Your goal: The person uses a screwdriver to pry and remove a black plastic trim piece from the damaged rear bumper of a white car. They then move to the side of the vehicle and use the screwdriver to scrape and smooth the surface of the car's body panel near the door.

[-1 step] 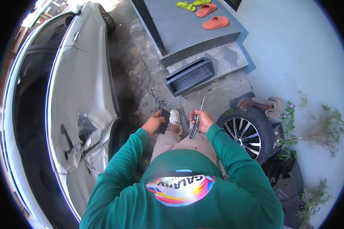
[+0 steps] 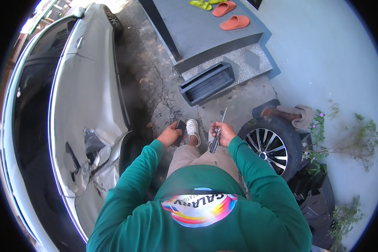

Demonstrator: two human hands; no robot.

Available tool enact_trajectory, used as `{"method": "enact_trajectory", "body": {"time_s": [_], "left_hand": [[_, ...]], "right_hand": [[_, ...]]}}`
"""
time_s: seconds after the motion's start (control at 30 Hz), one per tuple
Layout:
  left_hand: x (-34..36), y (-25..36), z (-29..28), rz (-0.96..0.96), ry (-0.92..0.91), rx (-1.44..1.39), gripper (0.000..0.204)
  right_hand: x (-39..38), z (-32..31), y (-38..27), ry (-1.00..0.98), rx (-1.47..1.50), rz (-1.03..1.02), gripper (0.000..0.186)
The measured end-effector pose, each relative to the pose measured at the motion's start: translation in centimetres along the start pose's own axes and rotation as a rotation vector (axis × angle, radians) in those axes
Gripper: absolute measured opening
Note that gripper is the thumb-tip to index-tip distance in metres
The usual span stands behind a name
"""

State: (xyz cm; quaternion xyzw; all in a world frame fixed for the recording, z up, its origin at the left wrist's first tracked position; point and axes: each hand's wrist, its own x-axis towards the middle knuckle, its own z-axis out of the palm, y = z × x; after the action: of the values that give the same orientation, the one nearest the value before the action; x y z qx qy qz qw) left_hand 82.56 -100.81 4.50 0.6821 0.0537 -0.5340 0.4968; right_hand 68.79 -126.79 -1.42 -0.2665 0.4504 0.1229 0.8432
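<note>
Fingers of my left hand (image 2: 169,136) are wrapped round a thin, dark rectangular object (image 2: 180,131), possibly a phone. My right hand (image 2: 225,133) grips a screwdriver (image 2: 215,142) with a clear and dark handle, its long metal shaft pointing forward, away from me. Both hands are held apart in front of my beige shorts, above white shoes (image 2: 192,129). To my left stands a silver car (image 2: 73,113) with a crumpled, torn panel (image 2: 90,168). Just right of my right hand lies a wheel with a tyre (image 2: 292,140).
Ahead are a dark plastic tray (image 2: 206,84) on a speckled step (image 2: 254,63), with orange slippers (image 2: 234,22) and yellow-green slippers (image 2: 200,5) on the raised porch (image 2: 193,33). A pale wall (image 2: 332,59), flowering plants (image 2: 317,155) and dark items (image 2: 315,201) line the right side.
The dark object in my left hand has tilted and looks narrower. My right hand, still gripping the screwdriver, has shifted very slightly to the right.
</note>
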Motion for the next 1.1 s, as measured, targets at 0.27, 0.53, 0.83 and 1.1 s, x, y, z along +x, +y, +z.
{"method": "enact_trajectory", "body": {"time_s": [0.27, 0.53, 0.83, 1.1], "left_hand": [[24.7, 0.3, 0.6, 0.215, 0.078, 1.068, 0.068], [28.5, -1.0, 0.9, 0.342, 0.044, 1.244, 0.062], [10.0, -5.9, -15.3, -0.217, -0.055, 1.228, 0.054], [-8.2, -7.6, -17.6, -0.743, 0.342, 0.948, 0.045]], "right_hand": [[5.8, -6.4, 2.0, 0.305, 0.158, 0.006, 0.022], [7.1, -8.0, 2.3, 0.42, 0.176, 0.051, 0.024], [26.1, -6.6, -1.3, 0.298, 0.37, 0.06, 0.021], [37.7, -4.9, -7.1, 0.192, 0.167, -0.034, 0.03]]}}
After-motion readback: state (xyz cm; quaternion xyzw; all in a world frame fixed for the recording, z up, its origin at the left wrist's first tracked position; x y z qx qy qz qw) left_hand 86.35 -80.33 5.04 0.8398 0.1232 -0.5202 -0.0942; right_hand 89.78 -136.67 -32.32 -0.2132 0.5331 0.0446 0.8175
